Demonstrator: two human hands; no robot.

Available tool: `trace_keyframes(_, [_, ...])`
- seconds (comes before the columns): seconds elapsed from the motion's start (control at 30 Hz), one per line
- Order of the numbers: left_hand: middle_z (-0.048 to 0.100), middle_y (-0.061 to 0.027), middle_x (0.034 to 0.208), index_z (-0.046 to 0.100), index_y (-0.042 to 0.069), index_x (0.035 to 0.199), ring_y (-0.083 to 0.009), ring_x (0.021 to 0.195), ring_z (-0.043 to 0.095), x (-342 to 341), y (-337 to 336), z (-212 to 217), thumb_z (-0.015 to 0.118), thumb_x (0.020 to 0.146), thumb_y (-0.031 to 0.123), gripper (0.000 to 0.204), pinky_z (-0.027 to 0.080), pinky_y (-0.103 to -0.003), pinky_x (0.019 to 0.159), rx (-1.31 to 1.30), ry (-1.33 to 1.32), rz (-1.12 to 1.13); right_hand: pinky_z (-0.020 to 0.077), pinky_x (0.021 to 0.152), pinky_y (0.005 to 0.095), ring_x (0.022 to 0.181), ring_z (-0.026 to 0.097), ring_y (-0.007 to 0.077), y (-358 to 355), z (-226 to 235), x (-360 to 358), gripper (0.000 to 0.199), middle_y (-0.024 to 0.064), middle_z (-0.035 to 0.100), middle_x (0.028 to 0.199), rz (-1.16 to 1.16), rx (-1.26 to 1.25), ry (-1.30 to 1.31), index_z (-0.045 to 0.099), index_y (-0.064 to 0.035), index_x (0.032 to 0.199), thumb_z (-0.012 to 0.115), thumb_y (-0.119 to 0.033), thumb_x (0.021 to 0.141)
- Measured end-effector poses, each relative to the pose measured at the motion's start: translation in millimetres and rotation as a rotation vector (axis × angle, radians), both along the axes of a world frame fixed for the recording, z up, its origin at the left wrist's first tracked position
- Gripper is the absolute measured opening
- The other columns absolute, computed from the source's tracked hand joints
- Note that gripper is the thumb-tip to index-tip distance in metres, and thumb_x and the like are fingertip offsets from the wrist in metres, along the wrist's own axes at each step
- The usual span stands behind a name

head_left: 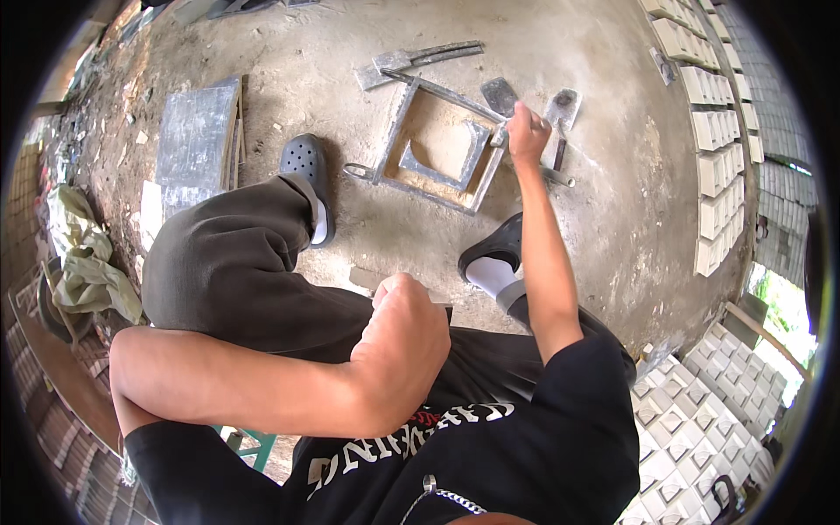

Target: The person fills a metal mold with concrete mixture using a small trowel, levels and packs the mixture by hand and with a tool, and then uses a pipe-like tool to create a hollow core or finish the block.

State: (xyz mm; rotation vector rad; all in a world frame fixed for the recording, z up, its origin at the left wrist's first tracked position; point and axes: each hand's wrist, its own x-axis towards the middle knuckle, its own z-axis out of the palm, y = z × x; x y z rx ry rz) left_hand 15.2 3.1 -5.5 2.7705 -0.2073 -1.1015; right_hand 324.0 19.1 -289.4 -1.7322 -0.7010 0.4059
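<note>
My left hand [407, 328] is curled into a fist above my lap, the forearm lying across my body; whatever it may hold is hidden. My right hand [528, 134] reaches out with closed fingers at the right side of a square metal mould frame [426, 199]. What those fingers grip is hard to make out; a small metal piece shows beside them on the frame's edge. Inside the frame lie pale sandy powder [435, 131] and a grey insert [472, 150] with a curved cut-out. Just past my right hand is a dark trowel blade [500, 94].
Another trowel [564, 107] and a metal tube end [560, 178] lie right of the frame, long metal tools [429, 57] behind it. Stacked flat boards [197, 136] stand left. Pale moulded blocks [713, 131] line the right side. My shod feet [304, 162] flank the frame.
</note>
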Motion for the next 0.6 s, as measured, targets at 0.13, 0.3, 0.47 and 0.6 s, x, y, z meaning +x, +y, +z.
trace_keyframes(0.13, [0.056,0.0013,0.074,0.062,0.009,0.087,-0.0149,0.076,0.056,-4.8,-3.2,-2.9,0.061,0.081,0.019,0.011,0.036,-0.031,0.070,0.055,-0.033,0.029,0.0356,0.048,0.0281,0.047,0.047,0.0080,13.1,25.3,2.6,0.047,-0.0020,0.051,0.049,0.074,0.007,0.107,0.052,-0.0061,0.050,0.061,-0.022,0.094])
trace_keyframes(0.3, [0.055,0.0011,0.074,0.062,0.009,0.087,-0.0148,0.076,0.055,-2.1,-0.4,-0.6,0.061,0.081,0.020,0.012,0.036,-0.032,0.070,-0.005,0.000,-0.007,0.0357,0.049,0.0287,0.048,0.047,0.0075,-5.2,-4.5,6.1,0.047,-0.0028,0.049,0.050,0.051,0.004,-0.090,0.051,-0.0051,0.052,0.062,-0.024,0.093])
trace_keyframes(0.47, [0.056,0.0011,0.075,0.063,0.010,0.087,-0.0150,0.077,0.056,-4.8,-1.2,-1.0,0.062,0.081,0.020,0.012,0.037,-0.032,0.070,0.028,-0.025,0.041,0.0385,0.050,0.0310,0.050,0.048,0.0117,7.9,17.8,-6.5,0.044,0.0019,0.052,0.051,0.056,0.016,0.018,0.054,-0.0040,0.054,0.061,-0.023,0.094])
trace_keyframes(0.6, [0.057,0.0013,0.075,0.064,0.010,0.086,-0.0154,0.078,0.057,-1.1,4.0,3.4,0.061,0.082,0.019,0.010,0.037,-0.032,0.070,-0.052,0.004,0.026,0.0327,0.047,0.0286,0.050,0.043,0.0060,10.2,-14.1,2.0,0.042,-0.0027,0.048,0.052,0.007,-0.012,-0.147,0.051,-0.0051,0.055,0.061,-0.021,0.093])
